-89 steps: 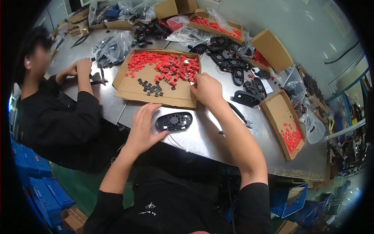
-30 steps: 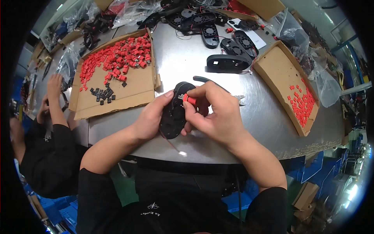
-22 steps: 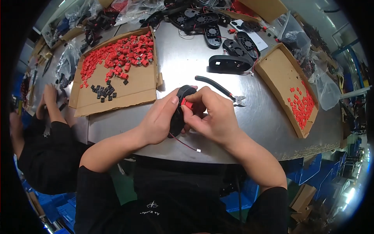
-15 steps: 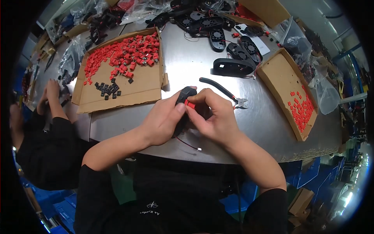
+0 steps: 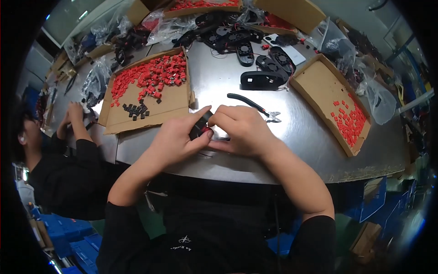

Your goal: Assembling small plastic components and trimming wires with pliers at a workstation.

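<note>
Both hands meet over the near edge of the steel table [image 5: 292, 150]. My left hand [image 5: 175, 137] grips a black plastic housing [image 5: 199, 129], mostly hidden under my fingers. My right hand [image 5: 242, 130] pinches a small red part [image 5: 209, 130] against that housing. A thin wire trails from the housing toward the table edge. Black-handled cutters [image 5: 253, 106] lie just beyond my right hand.
A cardboard tray [image 5: 171, 107] with red and black small parts sits at the left. Another cardboard tray [image 5: 319, 89] with red parts lies at the right. Black housings [image 5: 260, 80] and bags crowd the far side. A co-worker [image 5: 54, 164] in black sits at my left.
My right hand went to the left tray, then came back to the black housing. Both hands now hold it closer to the table's near edge, red part pressed on.
</note>
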{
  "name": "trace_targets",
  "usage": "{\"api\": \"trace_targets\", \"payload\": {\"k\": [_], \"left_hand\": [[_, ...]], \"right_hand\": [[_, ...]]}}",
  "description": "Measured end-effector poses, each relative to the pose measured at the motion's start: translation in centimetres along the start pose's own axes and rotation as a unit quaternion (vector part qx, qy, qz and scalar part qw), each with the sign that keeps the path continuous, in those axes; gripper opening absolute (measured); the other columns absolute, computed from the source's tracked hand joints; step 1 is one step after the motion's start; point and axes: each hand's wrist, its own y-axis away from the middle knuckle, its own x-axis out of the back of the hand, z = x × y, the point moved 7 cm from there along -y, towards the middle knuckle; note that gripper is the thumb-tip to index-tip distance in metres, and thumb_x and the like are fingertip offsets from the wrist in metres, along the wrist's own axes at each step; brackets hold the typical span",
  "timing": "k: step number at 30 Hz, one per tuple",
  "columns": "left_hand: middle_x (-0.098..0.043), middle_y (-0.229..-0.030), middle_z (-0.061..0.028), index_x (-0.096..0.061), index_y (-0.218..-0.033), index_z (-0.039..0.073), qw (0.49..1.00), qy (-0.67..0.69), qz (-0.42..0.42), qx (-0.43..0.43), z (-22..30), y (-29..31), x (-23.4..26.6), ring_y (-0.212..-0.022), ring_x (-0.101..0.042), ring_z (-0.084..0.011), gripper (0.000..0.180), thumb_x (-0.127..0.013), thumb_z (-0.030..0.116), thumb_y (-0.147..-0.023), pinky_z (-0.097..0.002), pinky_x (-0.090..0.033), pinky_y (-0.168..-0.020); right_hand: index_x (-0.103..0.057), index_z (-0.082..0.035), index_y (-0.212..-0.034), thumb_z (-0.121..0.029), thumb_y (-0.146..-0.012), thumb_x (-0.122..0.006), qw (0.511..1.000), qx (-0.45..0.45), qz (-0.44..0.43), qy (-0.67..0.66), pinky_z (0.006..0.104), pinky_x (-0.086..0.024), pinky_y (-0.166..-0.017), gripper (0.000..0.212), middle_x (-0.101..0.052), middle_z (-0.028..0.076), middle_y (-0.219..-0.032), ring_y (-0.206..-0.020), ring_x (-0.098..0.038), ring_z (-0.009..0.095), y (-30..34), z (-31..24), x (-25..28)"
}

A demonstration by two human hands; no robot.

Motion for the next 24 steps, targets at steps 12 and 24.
{"api": "trace_targets", "payload": {"k": [12, 24], "left_hand": [[-0.057, -0.102, -0.0106, -0.052, -0.149, 0.001, 0.908, -0.387, 0.013, -0.161, 1.9, 1.6, -2.5, -0.091, -0.057, -0.0261, 0.073, -0.074, 0.038, -0.089, -0.0387, -0.05, -0.079], [-0.063, -0.096, -0.0141, -0.062, -0.139, 0.011, 0.969, -0.008, -0.164, -0.183, -1.9, -3.4, -0.5, -0.081, -0.066, -0.0354, 0.065, -0.083, 0.038, -0.083, -0.0428, -0.055, -0.073]], "right_hand": [[-0.069, -0.007, -0.103, -0.018, -0.084, -0.078, 0.99, -0.027, -0.101, -0.093, 0.0367, -0.053, -0.065, 0.024, -0.066, 0.009, -0.088, -0.073, -0.067, 0.028, 0.5, 2.7, -0.8], [-0.072, -0.008, -0.095, -0.01, -0.083, -0.079, 0.975, -0.029, -0.211, -0.06, 0.0411, -0.053, -0.065, 0.013, -0.067, 0.008, -0.084, -0.075, -0.067, 0.032, 0.8, 2.2, -1.7]]}}
